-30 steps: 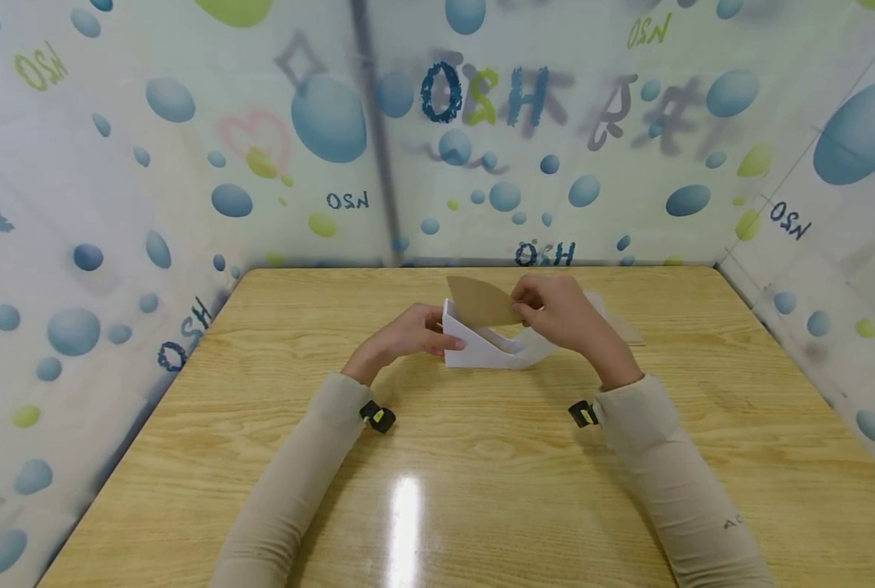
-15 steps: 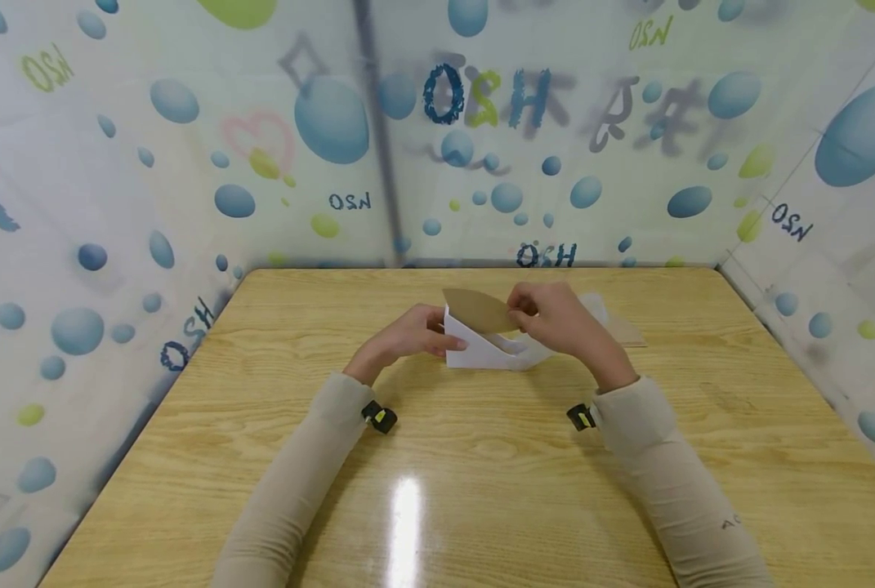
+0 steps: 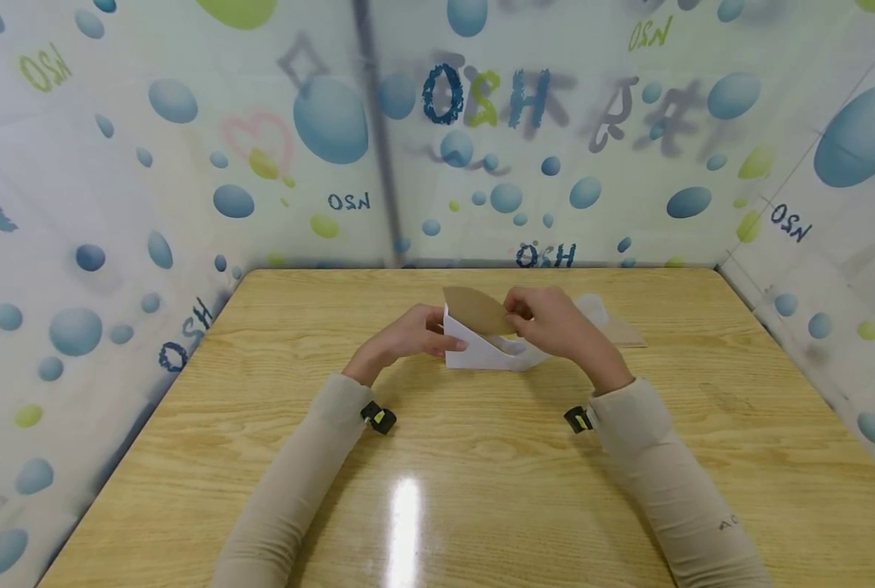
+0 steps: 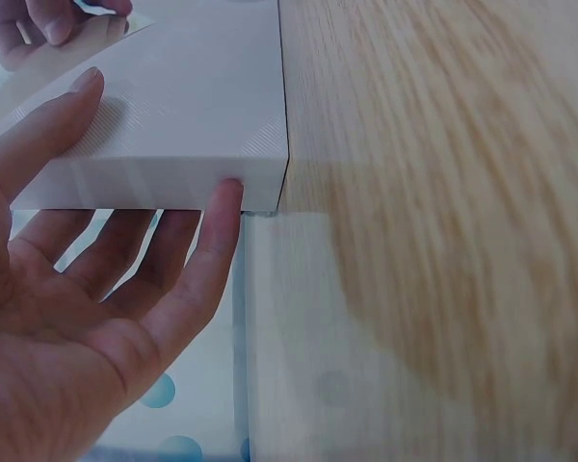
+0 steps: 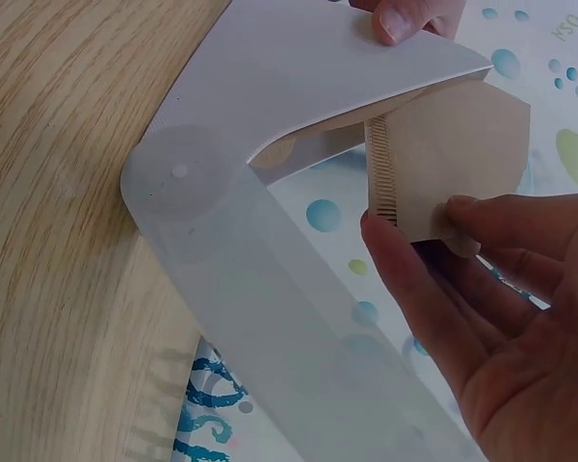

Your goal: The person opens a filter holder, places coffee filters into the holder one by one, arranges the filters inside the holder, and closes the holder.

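Observation:
A white, slant-topped holder (image 3: 470,349) stands on the table with a hinged translucent lid (image 5: 260,289) swung open to the right. My left hand (image 3: 410,332) grips the holder's left end, thumb on the front wall (image 4: 193,87) and fingertips at the end wall. Between the thumb and fingers of my right hand (image 3: 556,322) is the right corner of a brown paper coffee filter (image 3: 474,311). Its crimped seam (image 5: 383,173) shows in the right wrist view. The filter's lower part sits inside the holder, hidden by the front wall; its curved top sticks out above.
A flat brown piece (image 3: 626,333) lies on the wooden table (image 3: 481,457) behind the right wrist, partly covered by it. A patterned curtain (image 3: 437,188) rises behind the table's far edge.
The filter has gone down a little into the holder, and my right hand has moved slightly left and lower with it. My left hand stays in place on the holder.

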{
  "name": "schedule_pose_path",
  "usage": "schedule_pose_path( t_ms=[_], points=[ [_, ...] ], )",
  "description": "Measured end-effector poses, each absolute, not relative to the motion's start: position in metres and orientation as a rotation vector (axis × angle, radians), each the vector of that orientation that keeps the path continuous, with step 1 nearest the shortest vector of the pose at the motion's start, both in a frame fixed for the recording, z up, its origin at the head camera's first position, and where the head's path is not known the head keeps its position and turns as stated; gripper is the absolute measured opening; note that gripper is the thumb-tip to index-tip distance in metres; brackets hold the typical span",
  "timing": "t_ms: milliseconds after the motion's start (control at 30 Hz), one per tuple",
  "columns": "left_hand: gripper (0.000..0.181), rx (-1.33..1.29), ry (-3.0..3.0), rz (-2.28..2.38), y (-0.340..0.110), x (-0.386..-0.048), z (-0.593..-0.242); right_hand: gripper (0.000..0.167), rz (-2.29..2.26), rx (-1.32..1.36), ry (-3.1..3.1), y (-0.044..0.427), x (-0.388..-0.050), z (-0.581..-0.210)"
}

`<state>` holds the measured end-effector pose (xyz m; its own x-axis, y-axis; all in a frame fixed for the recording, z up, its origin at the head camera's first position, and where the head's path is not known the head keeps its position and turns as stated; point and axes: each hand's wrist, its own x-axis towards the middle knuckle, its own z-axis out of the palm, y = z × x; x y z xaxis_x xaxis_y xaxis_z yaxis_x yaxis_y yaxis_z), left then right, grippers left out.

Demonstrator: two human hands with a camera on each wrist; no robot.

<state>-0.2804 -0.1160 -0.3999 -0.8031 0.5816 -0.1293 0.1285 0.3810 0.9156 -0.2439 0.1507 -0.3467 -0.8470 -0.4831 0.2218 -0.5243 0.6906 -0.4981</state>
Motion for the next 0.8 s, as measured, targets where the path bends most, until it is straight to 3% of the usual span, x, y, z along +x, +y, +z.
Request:
schedule_pose_path(
  t_ms=[800],
  points=[
    [0.033,0.606,2.232,1.397,-0.1150,-0.2810,-0.4012,0.005,0.803,0.852,-2.853,0.1474,-0.2461,-0.3542]
  ],
)
